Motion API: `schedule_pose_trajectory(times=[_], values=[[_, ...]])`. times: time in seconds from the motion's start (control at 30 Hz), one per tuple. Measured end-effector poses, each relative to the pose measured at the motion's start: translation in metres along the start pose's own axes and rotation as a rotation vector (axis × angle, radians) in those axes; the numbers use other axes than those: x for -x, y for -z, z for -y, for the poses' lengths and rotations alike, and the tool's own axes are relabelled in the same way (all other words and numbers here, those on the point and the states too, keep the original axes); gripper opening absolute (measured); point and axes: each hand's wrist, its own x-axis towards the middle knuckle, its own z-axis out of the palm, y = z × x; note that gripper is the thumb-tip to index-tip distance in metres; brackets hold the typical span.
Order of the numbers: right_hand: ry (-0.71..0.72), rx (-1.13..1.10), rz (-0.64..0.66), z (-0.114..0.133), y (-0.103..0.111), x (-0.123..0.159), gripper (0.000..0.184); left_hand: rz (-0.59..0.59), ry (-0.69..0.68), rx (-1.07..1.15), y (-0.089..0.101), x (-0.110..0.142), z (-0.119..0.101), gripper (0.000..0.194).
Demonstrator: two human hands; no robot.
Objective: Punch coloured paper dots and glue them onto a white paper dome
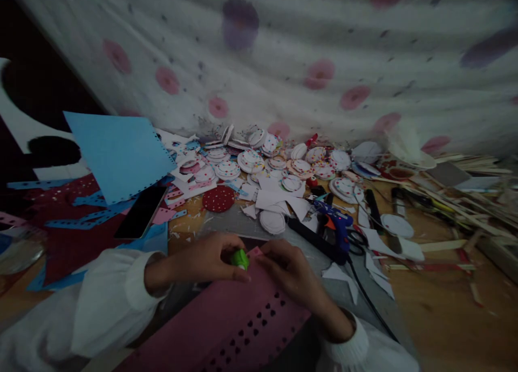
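My left hand (210, 257) is closed around a small bright green craft punch (239, 259), thumb underneath and fingers on top. The punch sits at the far edge of a pink paper sheet (214, 323) that slopes toward me. Rows of heart-shaped holes run along the sheet's right side. With fingers and thumb, my right hand (289, 269) pinches the sheet's far corner, just right of the punch. Whether the paper lies inside the punch's slot I cannot tell.
A blue sheet (121, 156) with punched edges and a phone (141, 213) lie left. Many paper discs (251, 160) are heaped at the back. Right of my hands are a blue glue gun (338, 224), its cord, scissors (358, 241), paper scraps and wooden strips (445, 246).
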Motion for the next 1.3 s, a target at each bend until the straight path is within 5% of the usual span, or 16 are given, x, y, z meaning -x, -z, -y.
schedule_pose_trajectory(times=[0.27,0.4,0.63,0.87,1.3], values=[[0.002,0.029,0.034,0.009,0.003,0.001,0.016,-0.114,-0.018,-0.233,-0.007,0.006,-0.016,0.025],[0.033,0.064,0.103,0.012,0.003,0.003,0.042,-0.104,-0.098,-0.32,-0.012,0.006,-0.015,0.013],[0.14,0.148,0.137,0.009,0.001,0.002,0.058,-0.131,-0.089,-0.429,-0.017,0.009,-0.016,0.009],[0.125,0.249,0.255,0.014,0.008,0.0,0.045,-0.075,-0.099,-0.433,-0.021,0.005,-0.017,0.017],[0.14,0.254,0.187,0.019,0.002,0.004,0.025,-0.068,-0.114,-0.393,-0.019,0.006,-0.019,0.012]])
